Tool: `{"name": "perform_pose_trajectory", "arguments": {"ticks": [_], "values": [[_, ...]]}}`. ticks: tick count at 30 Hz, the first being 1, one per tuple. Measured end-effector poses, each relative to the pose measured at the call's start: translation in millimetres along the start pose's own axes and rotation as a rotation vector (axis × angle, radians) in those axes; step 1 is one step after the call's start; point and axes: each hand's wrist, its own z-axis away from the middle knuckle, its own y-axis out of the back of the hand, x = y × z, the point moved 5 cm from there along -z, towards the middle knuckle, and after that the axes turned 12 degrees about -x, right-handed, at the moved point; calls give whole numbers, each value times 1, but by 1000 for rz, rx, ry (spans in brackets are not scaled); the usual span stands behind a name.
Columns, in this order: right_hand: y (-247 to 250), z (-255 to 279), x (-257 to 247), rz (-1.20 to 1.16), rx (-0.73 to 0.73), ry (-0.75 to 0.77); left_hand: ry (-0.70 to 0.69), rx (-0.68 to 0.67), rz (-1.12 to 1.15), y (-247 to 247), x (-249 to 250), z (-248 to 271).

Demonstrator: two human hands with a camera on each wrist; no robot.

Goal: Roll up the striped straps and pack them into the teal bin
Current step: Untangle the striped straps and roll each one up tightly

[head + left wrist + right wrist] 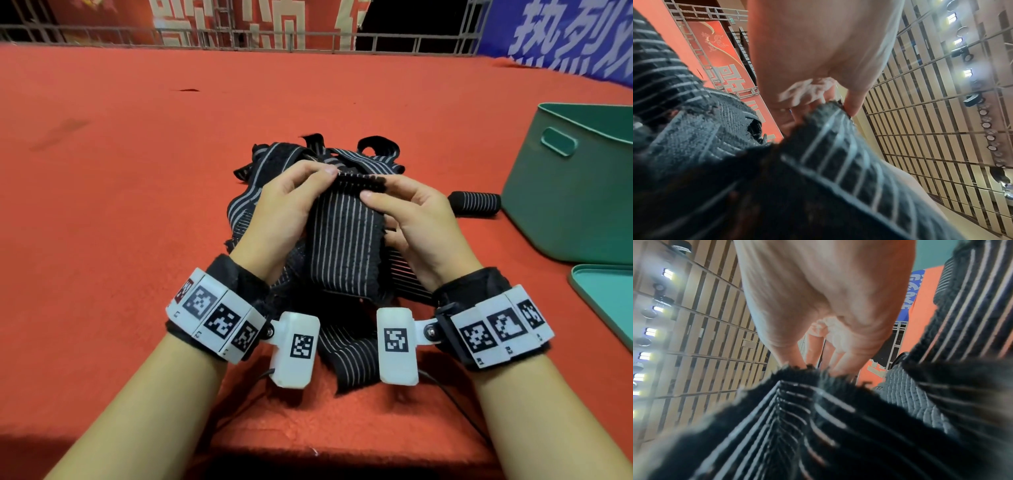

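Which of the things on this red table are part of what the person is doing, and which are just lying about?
Part of the job:
- striped strap, pinched at its end by left hand and right hand
- strap pile
- rolled strap beside the bin
- teal bin

Lying about:
- teal lid
- red banners

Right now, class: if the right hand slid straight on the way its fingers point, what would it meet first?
Probably the left hand, whose fingertips pinch the same striped strap end that the right hand holds; depth is uncertain.

R hand (824, 293) fingers (846, 360) on striped strap (807, 418) edge
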Motion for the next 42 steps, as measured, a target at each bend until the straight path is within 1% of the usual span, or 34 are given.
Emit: {"name": "perform_pose_trajectory", "arguments": {"ticks": [2,4,8,13,16,19,21,23,25,26,29,32,36,40,42], "values": [[0,0,2,-31,-29,-33,10,25,-25,2,-1,0],[-2,0,1,-44,-47,-49,3,23,-33,3,0,1],[-1,0,0,-6,22,-53,18,-22,-18,2,0,0],[0,1,0,12,41,-16,31,-42,-13,3,0,1],[1,1,-1,7,45,14,0,-28,-71,5,1,1],[1,-1,-3,16,38,44,-12,-40,-75,6,0,0],[2,-1,-3,25,40,58,9,-47,-67,5,1,2],[2,-1,-3,37,35,75,59,-47,-32,3,2,3],[1,-1,-4,56,15,95,112,-32,5,3,3,4],[0,0,-4,66,2,102,115,-30,5,4,3,4],[0,0,-4,83,5,90,75,-20,-34,5,0,2],[1,-3,-2,66,4,51,64,18,-10,9,-3,1],[-4,-2,-2,9,-36,-11,11,-14,-32,8,0,0],[-3,1,-5,25,3,62,-1,18,-10,8,0,1],[-1,1,-5,12,18,82,36,27,12,9,-2,2]]}}
